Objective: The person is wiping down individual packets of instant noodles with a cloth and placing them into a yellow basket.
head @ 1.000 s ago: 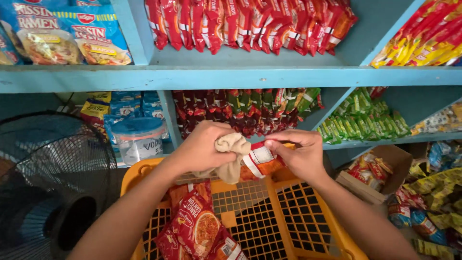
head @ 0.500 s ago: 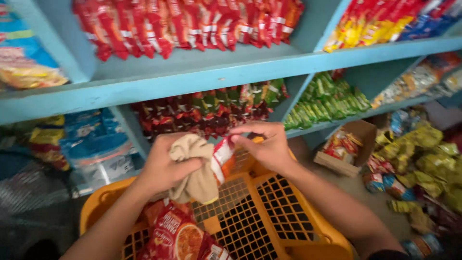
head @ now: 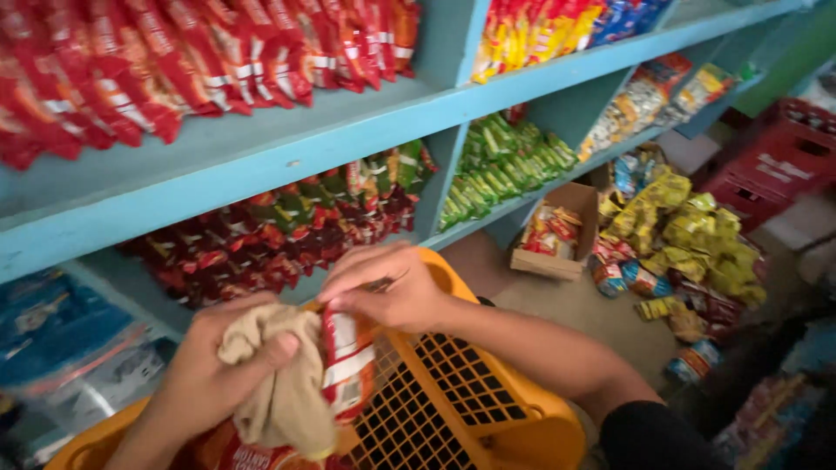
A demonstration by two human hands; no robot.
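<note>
Seen from above: left hand [head: 205,374] bunched around a soft beige cloth [head: 283,383], pressing it against a red and white snack packet [head: 348,361] pinched at its top edge by right hand [head: 387,287], above an orange plastic basket [head: 488,409]. Packet likely light, crinkly, slippery, easily crushed; best gripped by the sealed edges. Lower part of the packet hidden behind cloth; basket contents mostly cut off
</note>
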